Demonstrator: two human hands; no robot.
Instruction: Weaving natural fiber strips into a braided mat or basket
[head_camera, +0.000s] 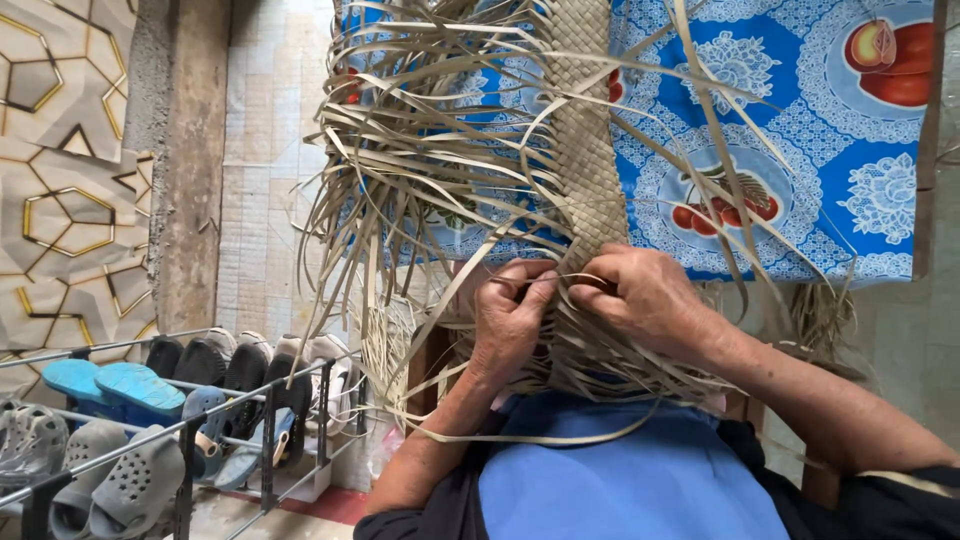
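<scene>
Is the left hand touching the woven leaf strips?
Touching. The head view shows the left hand with fingertips pinched on a thin strip at the lower end of the woven band; no gap shows.

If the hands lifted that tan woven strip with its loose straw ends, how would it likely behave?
The tan woven strip would probably flex rather than stay rigid, since it drapes over the blue patterned cloth. It looks light: thin flat fibres. The loose straw ends curl and splay, so they would likely flop and tangle around the left hand and right hand.

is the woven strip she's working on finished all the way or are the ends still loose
Still loose. The woven band is plaited tight only down its middle; unwoven leaf strips fan out, and both hands pinch strands at its lower end.
</scene>
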